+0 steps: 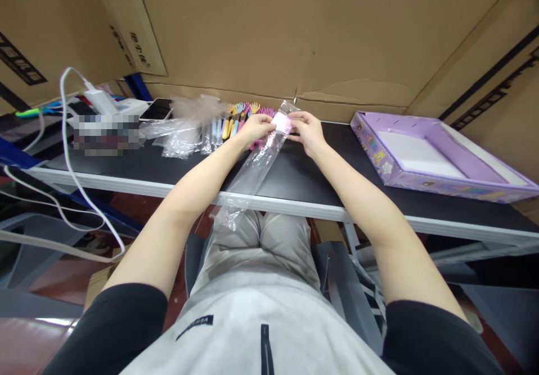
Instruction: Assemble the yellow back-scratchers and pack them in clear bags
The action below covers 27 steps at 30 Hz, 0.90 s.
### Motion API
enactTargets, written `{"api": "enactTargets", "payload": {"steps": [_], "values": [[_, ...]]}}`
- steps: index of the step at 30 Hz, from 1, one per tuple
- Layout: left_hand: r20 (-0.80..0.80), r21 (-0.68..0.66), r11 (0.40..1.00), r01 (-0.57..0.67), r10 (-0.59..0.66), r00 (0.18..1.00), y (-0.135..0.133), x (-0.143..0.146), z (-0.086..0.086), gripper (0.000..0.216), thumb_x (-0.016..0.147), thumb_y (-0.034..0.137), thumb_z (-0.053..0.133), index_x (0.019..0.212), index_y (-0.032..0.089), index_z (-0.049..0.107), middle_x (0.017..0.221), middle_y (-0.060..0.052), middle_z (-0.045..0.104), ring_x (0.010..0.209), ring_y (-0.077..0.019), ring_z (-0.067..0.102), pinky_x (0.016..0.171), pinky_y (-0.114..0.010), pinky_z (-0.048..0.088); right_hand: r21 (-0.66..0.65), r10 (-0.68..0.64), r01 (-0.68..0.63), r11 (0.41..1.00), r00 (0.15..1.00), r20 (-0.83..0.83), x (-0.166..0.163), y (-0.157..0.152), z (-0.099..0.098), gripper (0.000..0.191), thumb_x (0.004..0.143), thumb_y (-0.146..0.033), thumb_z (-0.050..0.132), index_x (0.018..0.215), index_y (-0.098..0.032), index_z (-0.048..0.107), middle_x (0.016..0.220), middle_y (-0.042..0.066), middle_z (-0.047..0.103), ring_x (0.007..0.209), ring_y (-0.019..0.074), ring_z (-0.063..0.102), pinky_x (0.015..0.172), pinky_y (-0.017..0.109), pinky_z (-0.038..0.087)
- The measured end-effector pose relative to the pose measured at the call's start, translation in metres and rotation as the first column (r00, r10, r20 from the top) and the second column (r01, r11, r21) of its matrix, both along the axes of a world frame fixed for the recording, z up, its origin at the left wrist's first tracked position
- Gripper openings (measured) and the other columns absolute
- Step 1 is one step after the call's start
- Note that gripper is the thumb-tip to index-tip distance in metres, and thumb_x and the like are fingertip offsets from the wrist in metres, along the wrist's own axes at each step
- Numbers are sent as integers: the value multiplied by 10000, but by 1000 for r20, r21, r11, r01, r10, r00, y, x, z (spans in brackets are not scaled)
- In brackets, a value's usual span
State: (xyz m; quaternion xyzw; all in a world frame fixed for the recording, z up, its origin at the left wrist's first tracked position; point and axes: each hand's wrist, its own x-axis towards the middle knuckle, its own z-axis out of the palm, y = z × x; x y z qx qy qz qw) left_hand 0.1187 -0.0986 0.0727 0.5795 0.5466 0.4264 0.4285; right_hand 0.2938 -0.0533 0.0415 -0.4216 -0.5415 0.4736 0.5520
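Note:
A long clear plastic bag (256, 164) hangs from my hands down over the table's front edge. Near its upper end is a small pink and white card (282, 123); whether it lies inside the bag or on it I cannot tell. My left hand (259, 128) pinches the bag at the card's left side. On the card's right side my right hand (306, 132) has its fingers closed on the same end. Just behind my left hand lies a row of small colourful fork-like pieces (229, 128) with yellow, blue and pink parts, partly hidden by the hand.
Several clear bags (185, 133) are heaped left of the row, near a phone (156, 109). A white charger (100, 99) with a looping cable stands farther left. An open purple box (421, 150) sits at the right on the black table (337, 164). Cardboard (269, 38) walls the back.

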Motion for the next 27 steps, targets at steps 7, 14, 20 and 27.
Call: {"api": "enactTargets", "payload": {"steps": [7,14,20,27], "values": [[-17,-23,999,38,-38,999,6,-4,-3,248,1068,74,661,851,189,628,579,52,546,480,-100,495,519,-226,367,-80,127,-126,989,992,9,13,-4,18,121,912,-308,715,830,-247,651,853,-4,730,805,199,741,992,550,716],[-28,-45,995,94,-95,995,1,-6,1,87,1035,91,694,983,159,713,588,57,588,423,-82,518,481,-198,387,-131,271,-259,957,959,86,34,-2,23,165,891,-216,887,915,-225,724,893,-7,805,852,183,807,1023,537,736],[-14,-34,993,116,-116,993,-7,-3,7,142,1004,67,702,1112,137,763,628,61,618,435,-77,538,488,-194,382,-209,281,-255,944,954,106,40,0,23,130,945,-158,895,926,-189,770,865,29,842,816,170,820,1070,497,723],[25,-26,987,161,-160,987,-2,-4,1,130,978,38,724,1053,143,745,644,37,641,486,-98,536,533,-233,396,-206,182,-154,966,976,123,36,0,25,160,963,-35,742,868,-160,712,791,41,793,750,157,795,1110,527,702]]}}
